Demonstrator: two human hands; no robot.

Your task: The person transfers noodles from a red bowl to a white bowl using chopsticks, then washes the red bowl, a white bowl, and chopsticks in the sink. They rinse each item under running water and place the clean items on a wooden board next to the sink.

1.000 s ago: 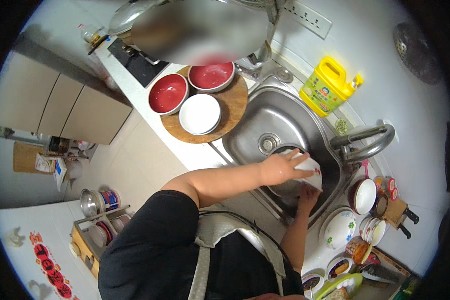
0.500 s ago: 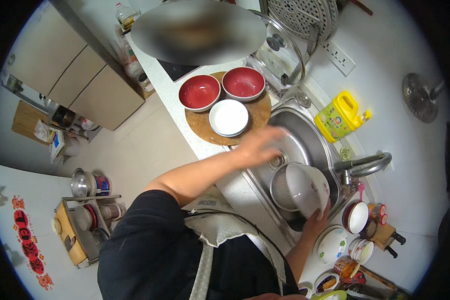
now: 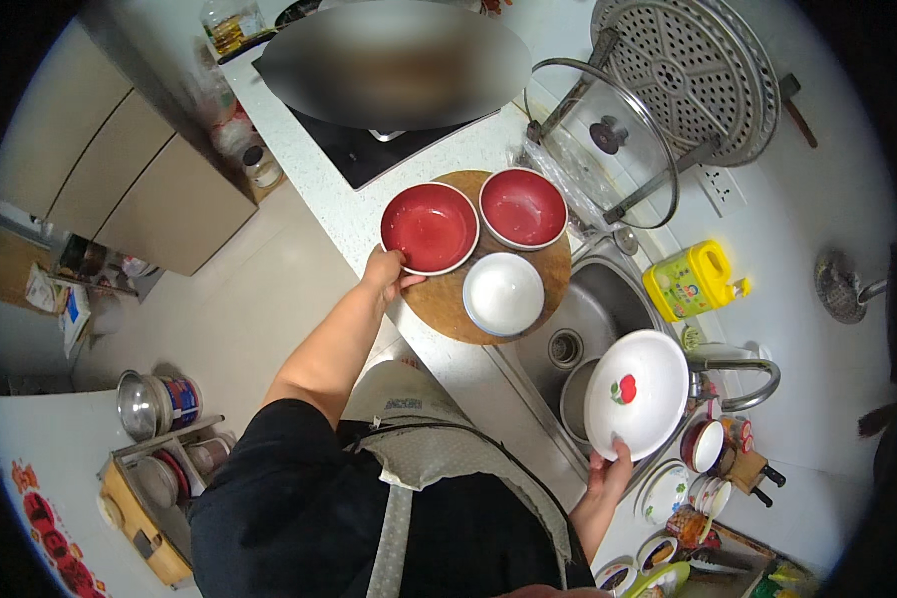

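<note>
My left hand (image 3: 387, 275) is closed on the near rim of a bowl with a red inside and pale rim (image 3: 429, 227), which sits on a round wooden board (image 3: 439, 314). Beside it on the board stand a second red bowl (image 3: 524, 207) and a white bowl (image 3: 503, 294). Over the near part of the steel sink (image 3: 540, 339), my right hand (image 3: 608, 476) holds a white oval dish with a red flower print (image 3: 640, 399) by its lower edge, thumb on the inner face. Partly hidden beneath the dish, a metal basin (image 3: 574, 404) rests in the sink.
A yellow detergent jug (image 3: 690, 282) and the tap (image 3: 747, 384) stand along the sink's wall side. Stacked dishes (image 3: 665, 493) and a knife block (image 3: 746, 470) are at the near right. A glass lid (image 3: 608, 149) leans beyond the sink, near a black cooktop (image 3: 364, 149).
My left hand has gone from above the sink's edge leftward to the red bowl and taken its rim. The right hand has turned the white dish, so its inner face shows. The view has shifted.
</note>
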